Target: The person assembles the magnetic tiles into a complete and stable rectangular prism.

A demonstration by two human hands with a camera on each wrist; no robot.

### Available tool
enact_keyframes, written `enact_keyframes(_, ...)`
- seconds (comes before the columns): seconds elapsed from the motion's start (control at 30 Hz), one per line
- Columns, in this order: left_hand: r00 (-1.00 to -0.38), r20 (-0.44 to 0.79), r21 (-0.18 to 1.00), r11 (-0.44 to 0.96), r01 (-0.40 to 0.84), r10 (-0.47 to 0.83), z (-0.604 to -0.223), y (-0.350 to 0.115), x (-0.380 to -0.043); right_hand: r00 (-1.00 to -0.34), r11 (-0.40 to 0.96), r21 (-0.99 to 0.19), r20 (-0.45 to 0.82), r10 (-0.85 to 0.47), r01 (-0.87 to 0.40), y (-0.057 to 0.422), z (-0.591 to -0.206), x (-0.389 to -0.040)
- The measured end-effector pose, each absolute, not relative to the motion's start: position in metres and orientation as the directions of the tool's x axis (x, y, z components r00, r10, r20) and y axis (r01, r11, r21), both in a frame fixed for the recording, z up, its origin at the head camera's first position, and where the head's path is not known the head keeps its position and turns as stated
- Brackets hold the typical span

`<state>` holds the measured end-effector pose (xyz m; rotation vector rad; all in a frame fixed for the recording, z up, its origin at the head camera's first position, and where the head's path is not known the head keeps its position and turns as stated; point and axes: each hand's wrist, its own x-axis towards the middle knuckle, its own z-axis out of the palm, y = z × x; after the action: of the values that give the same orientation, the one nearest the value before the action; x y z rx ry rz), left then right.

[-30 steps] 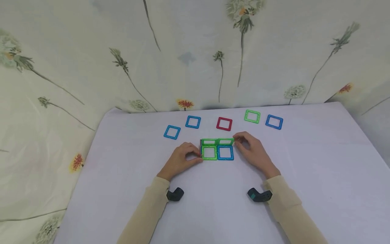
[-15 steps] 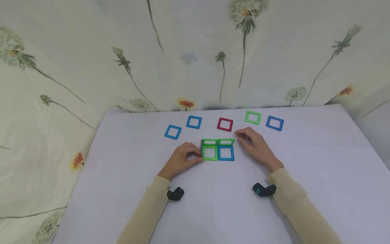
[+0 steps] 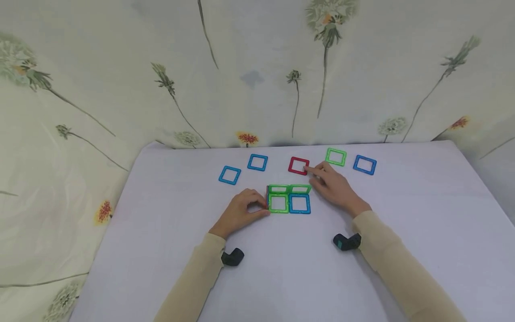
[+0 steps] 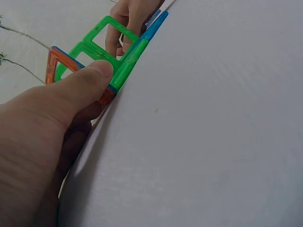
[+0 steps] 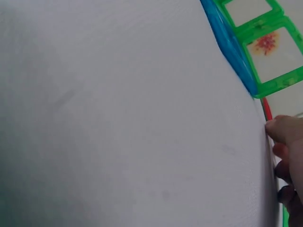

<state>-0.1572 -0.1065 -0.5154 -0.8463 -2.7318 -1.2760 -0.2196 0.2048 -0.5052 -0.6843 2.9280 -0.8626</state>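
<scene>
Right hand [image 3: 331,185] has moved off the green wall [image 3: 289,189]; index now extended onto red tile [image 3: 300,158], no grip seen. Tile lies flat behind wall. Left hand [image 3: 240,210] still pinches upright orange tile [image 4: 68,61], probably steadying it while red gets attention.

Right grip [image 5: 294,151] at red tile [image 5: 268,109]

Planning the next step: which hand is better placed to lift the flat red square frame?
Probably the right hand: its fingertip is at that red square frame; the left hand grips an upright orange-red frame.
</scene>
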Motion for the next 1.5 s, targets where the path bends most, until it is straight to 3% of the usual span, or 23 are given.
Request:
enact_keyframes(0.3, -0.852, 0.233, 0.716, 0.510, 0.477, 0.469, -0.514, -0.102, -0.157, -0.899, 0.782, -0.463, 0.087, -0.428, -0.417, 0.208, -0.497, -0.222)
enact_keyframes(0.93, -0.869, 0.238, 0.713, 0.530, 0.459, 0.433, -0.517, -0.095, -0.152, -0.961, 0.766, -0.591, 0.066, -0.268, -0.254, 0.229, -0.501, -0.195)
enact_keyframes(1.5, -0.881, 0.266, 0.692, 0.559, 0.457, 0.391, -0.513, -0.094, -0.157, -0.969, 0.757, -0.607, 0.190, -0.158, -0.242, 0.221, -0.512, -0.166)
